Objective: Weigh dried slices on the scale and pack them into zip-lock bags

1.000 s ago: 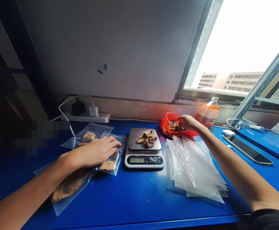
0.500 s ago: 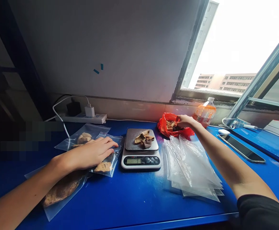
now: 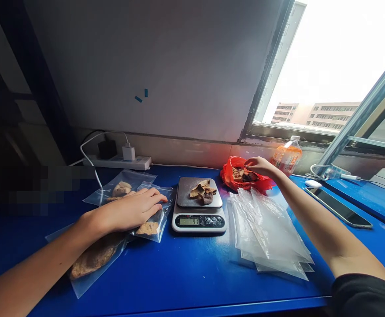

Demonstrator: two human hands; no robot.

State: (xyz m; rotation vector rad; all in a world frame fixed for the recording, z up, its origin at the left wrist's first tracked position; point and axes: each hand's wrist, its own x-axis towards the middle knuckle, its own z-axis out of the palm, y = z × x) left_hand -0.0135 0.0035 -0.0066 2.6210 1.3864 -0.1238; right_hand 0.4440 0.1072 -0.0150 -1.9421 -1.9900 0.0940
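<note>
My left hand (image 3: 142, 206) lies flat, fingers stretched out, on clear zip bags that hold tan and brown dried pieces; one bag (image 3: 151, 220) shows beyond its fingertips. A larger bagged brown piece (image 3: 95, 259) is partly hidden beneath my left forearm. Several curled dried brown slices (image 3: 204, 192) rest on the steel plate of a digital kitchen scale (image 3: 199, 220), whose display is lit. Over an opened red plastic bag (image 3: 227, 176) of similar dried pieces (image 3: 240, 175), my right hand (image 3: 258, 164) has its fingers pinched together. Whatever is between those fingertips is too small to make out.
A stack of clear plastic bags (image 3: 272, 233) lies right of the scale. Behind it stand an orange drink bottle (image 3: 286, 156) and, farther right, a phone (image 3: 339, 207) with a white case. At the wall, a power strip (image 3: 139, 163) holds a charger and cable.
My right hand has lifted slightly, its fingertips rising out of the pieces in the red bag. The left hand keeps its place on the bags. The whole view has shifted a little.
</note>
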